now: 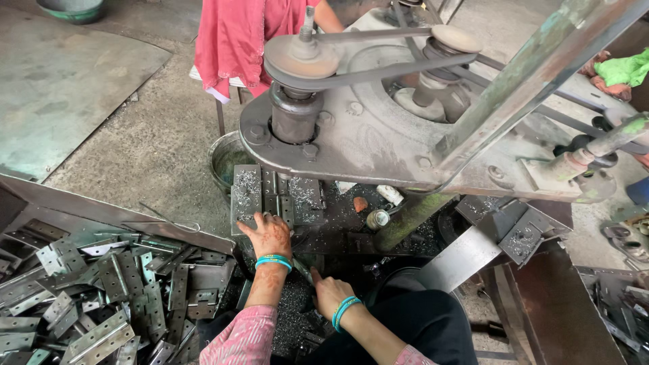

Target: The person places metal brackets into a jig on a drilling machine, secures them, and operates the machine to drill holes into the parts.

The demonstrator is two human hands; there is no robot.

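Note:
My left hand (270, 233) lies with its fingers spread flat on grey metal hinge plates (247, 196), which sit side by side on the work table under the drill head (295, 118). Metal shavings cover the plates. Lower down, near my lap, my right hand (329, 292) rests with curled fingers among dark shavings (291, 311). A thin dark metal piece (302, 270) sticks up beside its thumb; whether the hand grips it cannot be told. Both wrists carry turquoise bangles.
A heap of loose hinge plates (101, 297) fills a tray at the left. The belt and pulleys (304, 57) of the machine run overhead. Another person in a red-pink garment (236, 34) sits behind. A metal bowl (226, 159) stands beside the table.

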